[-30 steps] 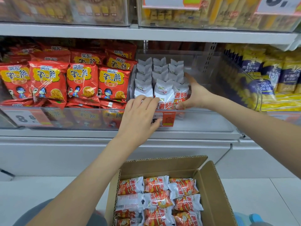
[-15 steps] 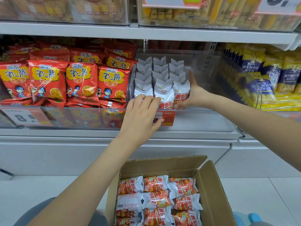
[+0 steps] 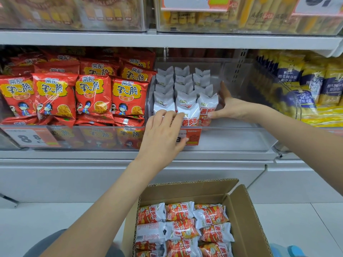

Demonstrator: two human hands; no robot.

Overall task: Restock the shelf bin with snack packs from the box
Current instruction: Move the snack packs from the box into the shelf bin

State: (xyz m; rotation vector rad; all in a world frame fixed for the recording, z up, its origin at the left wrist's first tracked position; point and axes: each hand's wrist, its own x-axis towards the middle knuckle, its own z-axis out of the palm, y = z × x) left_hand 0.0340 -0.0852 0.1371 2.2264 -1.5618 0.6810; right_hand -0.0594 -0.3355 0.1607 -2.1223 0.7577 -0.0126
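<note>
Squaring up the standing rows is the step being carried out, judging by where the hands are placed. The snack packs (image 3: 187, 101) already in the clear shelf bin (image 3: 241, 134) are being kept upright in three files at its left end, while the right part of the bin is being left bare. The right hand (image 3: 230, 106) is being held flat and spread, palm against the side of the front right pack. The left hand (image 3: 163, 134) is being rested over the bin's front lip, fingers curled loosely against the front packs; whether one is being pinched cannot be told. For a tidy result, gentle sideways pressure is being called for, so that the light, puffy packs are not being crushed or tipped. More packs are being kept lying flat in the open box (image 3: 246, 219) on the floor below, within easy reach for the next file.
</note>
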